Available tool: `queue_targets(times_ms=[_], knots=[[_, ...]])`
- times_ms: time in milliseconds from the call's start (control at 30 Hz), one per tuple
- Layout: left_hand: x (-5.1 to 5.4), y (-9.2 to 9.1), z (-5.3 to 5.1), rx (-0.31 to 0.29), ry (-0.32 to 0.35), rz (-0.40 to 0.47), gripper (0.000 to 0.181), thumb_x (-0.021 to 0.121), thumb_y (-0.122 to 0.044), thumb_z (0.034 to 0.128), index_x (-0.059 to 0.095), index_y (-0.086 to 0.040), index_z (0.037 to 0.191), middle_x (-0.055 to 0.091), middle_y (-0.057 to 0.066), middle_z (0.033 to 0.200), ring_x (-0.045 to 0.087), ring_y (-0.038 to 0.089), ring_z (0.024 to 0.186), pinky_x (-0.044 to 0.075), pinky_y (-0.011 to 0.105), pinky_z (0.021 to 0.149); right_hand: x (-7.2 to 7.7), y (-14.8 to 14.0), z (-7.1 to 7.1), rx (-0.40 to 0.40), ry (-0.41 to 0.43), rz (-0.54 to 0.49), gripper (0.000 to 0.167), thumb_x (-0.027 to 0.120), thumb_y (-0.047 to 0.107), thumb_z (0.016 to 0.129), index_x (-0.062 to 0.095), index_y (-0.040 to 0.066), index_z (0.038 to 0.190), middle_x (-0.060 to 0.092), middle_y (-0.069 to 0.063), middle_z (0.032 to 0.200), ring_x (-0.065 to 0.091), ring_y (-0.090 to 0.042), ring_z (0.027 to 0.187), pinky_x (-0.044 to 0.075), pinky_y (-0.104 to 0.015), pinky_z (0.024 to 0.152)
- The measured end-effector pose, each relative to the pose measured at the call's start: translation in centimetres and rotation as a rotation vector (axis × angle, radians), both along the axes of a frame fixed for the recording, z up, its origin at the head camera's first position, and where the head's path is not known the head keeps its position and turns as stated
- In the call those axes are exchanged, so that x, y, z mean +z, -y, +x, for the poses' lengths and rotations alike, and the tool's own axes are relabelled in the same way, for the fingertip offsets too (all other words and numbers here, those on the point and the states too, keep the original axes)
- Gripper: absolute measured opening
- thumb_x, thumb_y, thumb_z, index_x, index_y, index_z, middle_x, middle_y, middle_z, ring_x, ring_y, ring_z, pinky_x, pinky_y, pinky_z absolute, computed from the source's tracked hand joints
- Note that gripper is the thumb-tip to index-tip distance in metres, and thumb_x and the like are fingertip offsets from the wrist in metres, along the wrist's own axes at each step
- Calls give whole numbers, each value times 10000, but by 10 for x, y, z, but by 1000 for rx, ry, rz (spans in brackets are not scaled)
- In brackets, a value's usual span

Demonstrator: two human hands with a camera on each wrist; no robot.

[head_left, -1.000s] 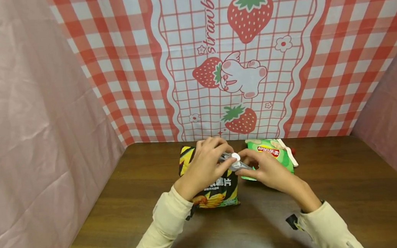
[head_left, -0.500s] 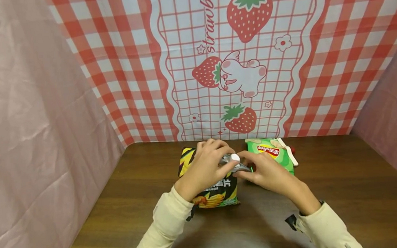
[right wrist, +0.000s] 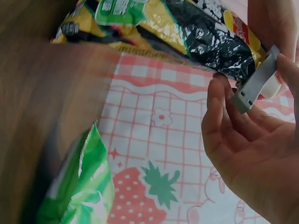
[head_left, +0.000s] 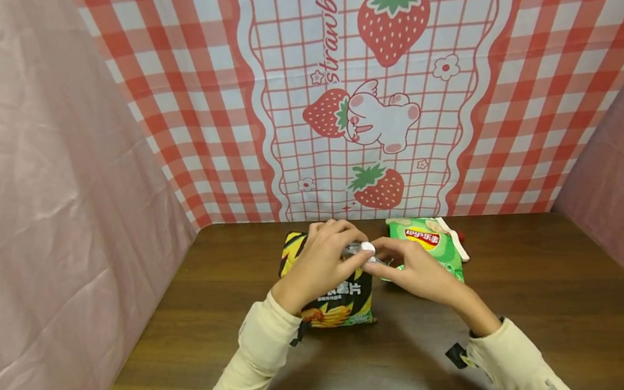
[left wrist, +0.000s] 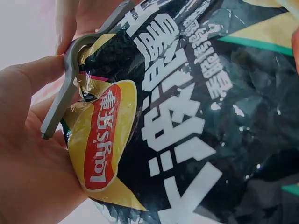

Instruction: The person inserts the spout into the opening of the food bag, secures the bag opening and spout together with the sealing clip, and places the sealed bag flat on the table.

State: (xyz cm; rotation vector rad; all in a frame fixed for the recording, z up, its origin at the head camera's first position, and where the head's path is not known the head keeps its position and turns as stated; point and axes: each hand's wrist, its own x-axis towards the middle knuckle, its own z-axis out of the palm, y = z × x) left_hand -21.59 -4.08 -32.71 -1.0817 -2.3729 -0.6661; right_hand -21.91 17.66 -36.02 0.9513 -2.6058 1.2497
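Note:
A black and yellow Lay's chip bag (head_left: 339,315) stands at the middle of the table, its top gathered between both hands. A grey bag clip (right wrist: 256,85) with a round white cap (head_left: 367,248) lies across the gathered top. My left hand (head_left: 322,258) holds the bag's neck and the clip, the thumb pressing the clip bar in the left wrist view. My right hand (head_left: 417,266) pinches the clip's other end between thumb and fingers. Fingers hide much of the clip in the head view; whether it is latched cannot be told.
A green Lay's chip bag (head_left: 423,235) lies behind the right hand, with a white clip (head_left: 453,239) along its right side and something red behind it. The brown wooden table (head_left: 541,288) ends at a strawberry-patterned cloth (head_left: 374,154). Pink cloth (head_left: 63,206) hangs at the sides.
The right thumb and fingers have closed in on the clip, and less of its right end shows. The left hand and black bag have shifted slightly left.

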Motion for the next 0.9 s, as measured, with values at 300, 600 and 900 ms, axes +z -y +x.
queue_targets(times_ms=[300, 600, 900], knots=[[-1, 1, -3, 11, 5, 35, 189, 675, -312, 961, 740, -145, 1020, 669, -29, 984, 582, 137, 930, 388, 383, 811, 0, 6, 2, 1, -217, -87, 539, 852, 175, 802, 499, 99, 1202, 628, 16, 1028, 671, -108, 868, 556, -291, 688], [-3, 3, -7, 38, 20, 71, 178, 666, -317, 967, 728, -154, 1002, 665, -35, 966, 591, 136, 918, 382, 354, 768, -4, 13, 3, -19, -595, -11, 345, 837, 41, 775, 604, 82, 1027, 668, 24, 909, 626, -91, 761, 532, -310, 632], [-1, 6, -9, 37, 57, 104, 167, 646, -318, 980, 705, -163, 991, 666, -43, 981, 594, 118, 933, 384, 345, 784, -8, 14, 1, 46, -606, -60, 311, 813, -47, 768, 662, 93, 1001, 695, -5, 992, 654, -132, 857, 542, -336, 694]])
